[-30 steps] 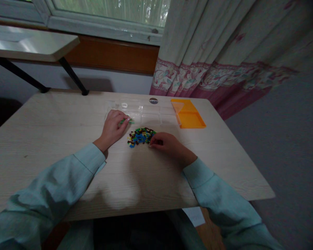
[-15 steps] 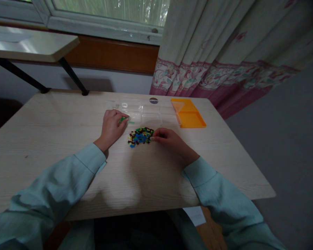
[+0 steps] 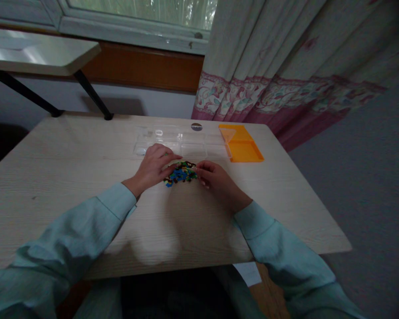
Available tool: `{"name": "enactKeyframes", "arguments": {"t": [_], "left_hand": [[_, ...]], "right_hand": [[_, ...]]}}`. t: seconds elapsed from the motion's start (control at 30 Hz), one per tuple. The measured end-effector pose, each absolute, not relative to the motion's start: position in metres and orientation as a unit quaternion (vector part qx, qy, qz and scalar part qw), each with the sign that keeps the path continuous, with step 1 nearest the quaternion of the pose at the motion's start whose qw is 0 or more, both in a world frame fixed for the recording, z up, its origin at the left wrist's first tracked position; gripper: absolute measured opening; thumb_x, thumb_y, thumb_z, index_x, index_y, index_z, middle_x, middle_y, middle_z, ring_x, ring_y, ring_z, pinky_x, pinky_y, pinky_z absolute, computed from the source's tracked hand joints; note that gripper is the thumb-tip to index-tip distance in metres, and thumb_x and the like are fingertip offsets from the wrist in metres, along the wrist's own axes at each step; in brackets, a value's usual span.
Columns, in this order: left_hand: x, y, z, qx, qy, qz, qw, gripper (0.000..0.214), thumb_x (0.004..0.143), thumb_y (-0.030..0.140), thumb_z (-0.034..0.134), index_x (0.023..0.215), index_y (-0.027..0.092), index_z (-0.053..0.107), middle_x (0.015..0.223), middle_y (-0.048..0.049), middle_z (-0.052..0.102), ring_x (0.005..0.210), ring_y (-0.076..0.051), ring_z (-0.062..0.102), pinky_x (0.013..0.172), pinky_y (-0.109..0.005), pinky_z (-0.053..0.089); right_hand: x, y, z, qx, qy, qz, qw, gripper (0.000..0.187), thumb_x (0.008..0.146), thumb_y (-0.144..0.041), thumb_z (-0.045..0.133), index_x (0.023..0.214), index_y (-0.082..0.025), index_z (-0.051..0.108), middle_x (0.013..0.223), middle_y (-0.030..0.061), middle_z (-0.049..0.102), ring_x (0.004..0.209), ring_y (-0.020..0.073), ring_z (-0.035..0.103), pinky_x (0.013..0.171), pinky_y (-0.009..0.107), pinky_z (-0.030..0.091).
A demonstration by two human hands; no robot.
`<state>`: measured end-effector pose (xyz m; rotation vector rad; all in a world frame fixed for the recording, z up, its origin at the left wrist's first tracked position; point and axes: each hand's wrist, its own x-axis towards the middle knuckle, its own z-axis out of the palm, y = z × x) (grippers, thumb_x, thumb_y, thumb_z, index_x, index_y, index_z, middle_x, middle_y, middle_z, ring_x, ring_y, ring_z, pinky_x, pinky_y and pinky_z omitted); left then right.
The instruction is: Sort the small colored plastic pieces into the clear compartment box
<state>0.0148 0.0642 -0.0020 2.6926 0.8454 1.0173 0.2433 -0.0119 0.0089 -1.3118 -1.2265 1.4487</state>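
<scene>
A small heap of tiny coloured pieces (image 3: 182, 172), blue, green, yellow and dark, lies mid-table. My left hand (image 3: 155, 165) rests at the heap's left edge, fingers extended and touching the pieces. My right hand (image 3: 213, 176) sits at the right edge, its fingers curled and pinched at the pieces; what they hold, if anything, is too small to see. Just behind the heap lies a clear compartment box (image 3: 182, 142).
An orange lid (image 3: 242, 148) lies to the right of the clear box. A small dark round sticker (image 3: 196, 127) marks the table's far edge. A second table (image 3: 36, 55) stands at the back left, and a curtain (image 3: 286, 66) hangs at the back right.
My left hand has moved right from the clear box, where it held a green piece, to the heap. My right hand has shifted slightly up along the heap's right edge.
</scene>
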Motion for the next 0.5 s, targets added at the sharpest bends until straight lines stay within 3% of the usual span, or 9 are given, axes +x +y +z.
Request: {"name": "enactKeyframes", "arguments": {"t": [0.2, 0.5], "left_hand": [[0.024, 0.054, 0.001, 0.922, 0.227, 0.302, 0.086, 0.031, 0.083, 0.050, 0.063, 0.105, 0.029, 0.069, 0.098, -0.0062, 0.064, 0.098, -0.023, 0.053, 0.089, -0.043, 0.039], [0.027, 0.053, 0.000, 0.924, 0.214, 0.305, 0.089, 0.029, 0.085, 0.050, 0.060, 0.099, 0.026, 0.069, 0.095, -0.0062, 0.065, 0.096, -0.022, 0.053, 0.089, -0.041, 0.039]], "right_hand": [[0.229, -0.016, 0.009, -0.501, -0.460, 0.609, 0.408, 0.038, 0.068, -0.051, 0.073, 0.077, -0.019, 0.053, 0.055, -0.0078, 0.048, 0.044, 0.0061, 0.039, 0.041, 0.021, 0.026], [0.223, -0.016, 0.009, -0.503, -0.467, 0.595, 0.419, 0.036, 0.073, -0.053, 0.069, 0.076, -0.019, 0.056, 0.051, -0.0077, 0.046, 0.042, 0.0060, 0.036, 0.039, 0.021, 0.022]]}}
